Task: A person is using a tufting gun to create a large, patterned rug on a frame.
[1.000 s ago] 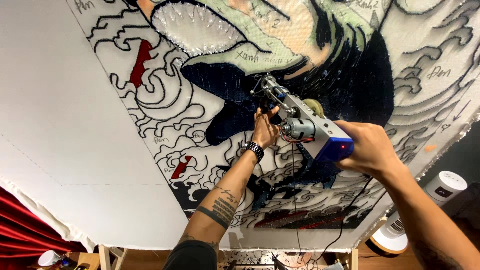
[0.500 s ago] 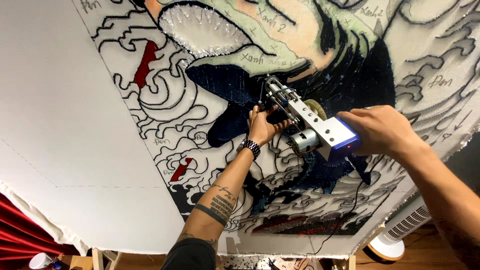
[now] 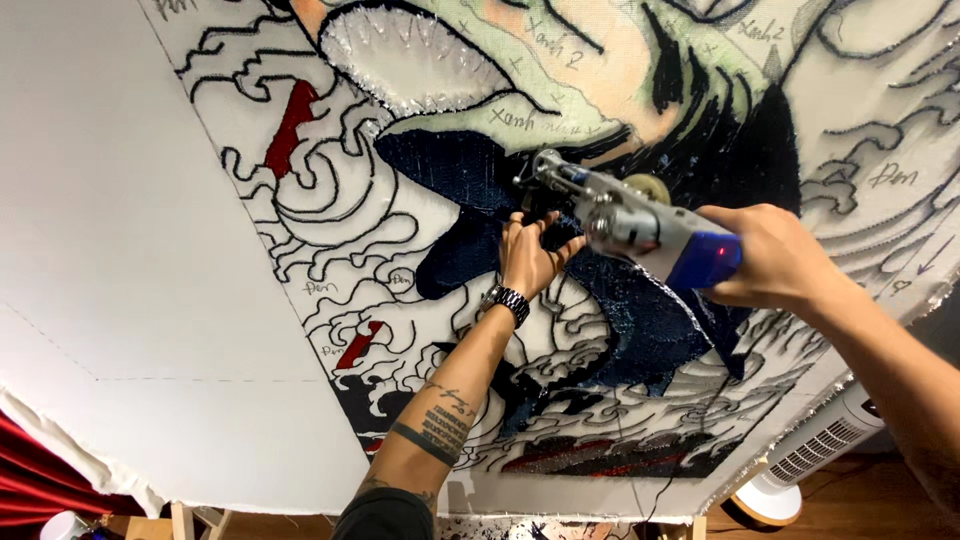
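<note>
Against the stretched canvas [image 3: 150,300], both hands work a tufting gun [image 3: 630,215] into the dark blue patch [image 3: 440,170] of the drawn design. The left hand [image 3: 528,255] is wrapped around the front handle near the needle end, fingers curled shut on it, wrist bearing a metal watch [image 3: 508,300]. The right hand [image 3: 775,255] is closed around the blue rear grip, holding the gun's back end.

Change since the earlier frames: the gun sits slightly higher and further left on the cloth, its nose now at the upper edge of the blue field, just below the pale green jaw shape [image 3: 520,110]. Both grips look the same as before; only the tool and the view have shifted. The needle tip itself is hidden behind the left hand, so contact with the cloth cannot be confirmed.

Judged from this, blue filling is in progress, creeping toward the outline; much of the blue area already looks tufted, while the white wave swirls [image 3: 330,230] remain plain outlines.

A white tower fan [image 3: 810,460] stands on the floor at lower right, and the red curtain [image 3: 40,480] shows at lower left.
</note>
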